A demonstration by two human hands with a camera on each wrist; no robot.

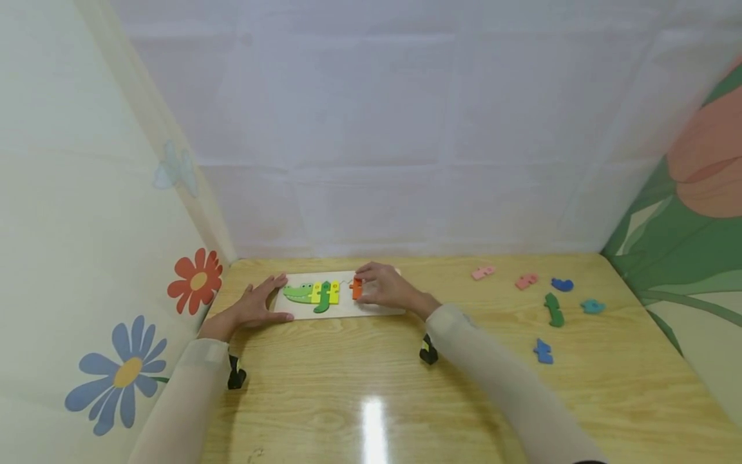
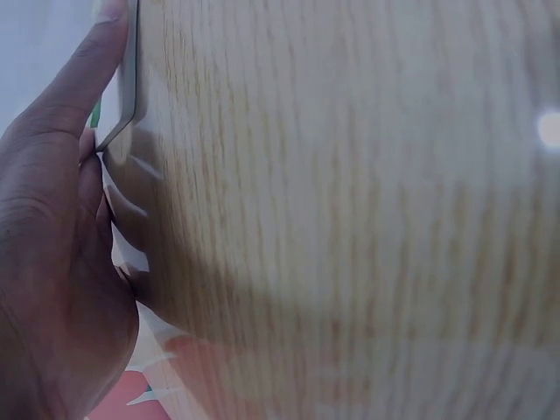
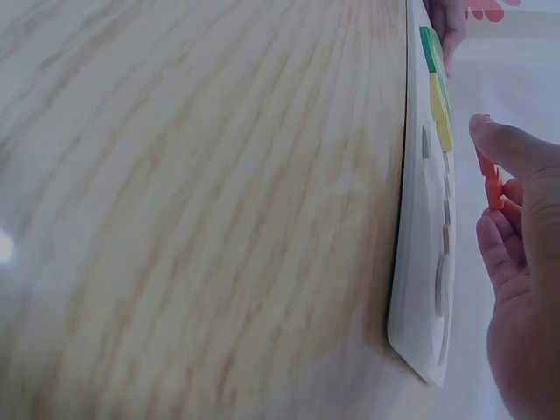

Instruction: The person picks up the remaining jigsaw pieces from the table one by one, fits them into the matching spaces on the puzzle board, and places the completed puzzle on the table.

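Note:
A pale puzzle board (image 1: 307,314) lies near the table's back edge. At its left end sit a green crocodile head (image 1: 298,294), yellow pieces (image 1: 335,293) and a green leg piece (image 1: 321,306). My left hand (image 1: 253,306) rests at that end with thumb and fingers spread along the corners; its thumb (image 2: 96,52) lies straight at the board's edge in the left wrist view. My right hand (image 1: 385,285) pinches an orange puzzle piece (image 1: 356,290) between thumb and fingers. In the right wrist view, this orange piece (image 3: 493,188) is over the board's recessed outline.
Loose on the table's right side are two pink pieces (image 1: 482,273), a dark blue piece (image 1: 562,285), a green piece (image 1: 554,310), a teal piece (image 1: 592,306) and a blue piece (image 1: 543,351). A white sheet (image 1: 371,129) hangs behind the table; printed walls stand at both sides.

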